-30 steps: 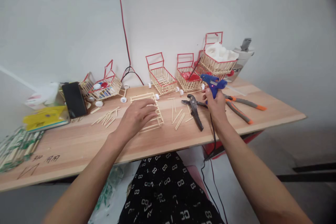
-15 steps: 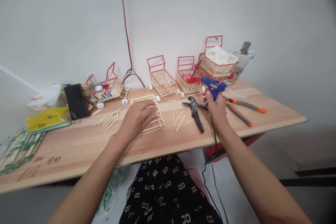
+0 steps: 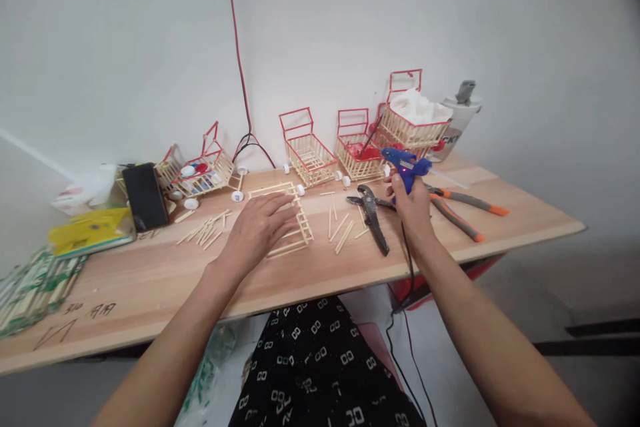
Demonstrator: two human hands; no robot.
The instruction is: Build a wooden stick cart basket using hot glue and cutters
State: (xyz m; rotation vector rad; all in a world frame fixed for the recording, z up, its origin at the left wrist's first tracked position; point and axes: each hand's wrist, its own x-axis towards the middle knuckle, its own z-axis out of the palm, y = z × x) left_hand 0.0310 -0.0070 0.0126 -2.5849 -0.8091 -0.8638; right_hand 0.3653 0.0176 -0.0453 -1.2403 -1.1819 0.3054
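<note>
A blue glue gun (image 3: 406, 168) is gripped in my right hand (image 3: 413, 205), its nozzle pointing left above the black pliers. My left hand (image 3: 263, 223) reaches over a frame of thin wooden sticks (image 3: 305, 223), fingers stretched out and slightly apart. The palm covers the frame's left side, and my thumb and whatever lies under the hand are hidden. Short cut sticks (image 3: 343, 237) are scattered between the frame and the black pliers (image 3: 373, 217). Another small pile of sticks (image 3: 205, 230) lies left of my left hand.
Small stick-built carts with red handles, among them one cart (image 3: 310, 157), line the wall. Orange-handled pliers (image 3: 457, 213) rest at the right. At the left are a black phone (image 3: 145, 197), a yellow packet (image 3: 93, 230) and bundled sticks (image 3: 43, 293). The glue gun's cord hangs over the table's front edge.
Both hands stay almost in place. My left hand keeps over the stick frame with only a slight shift of the fingers, and the view tilts very slightly.
</note>
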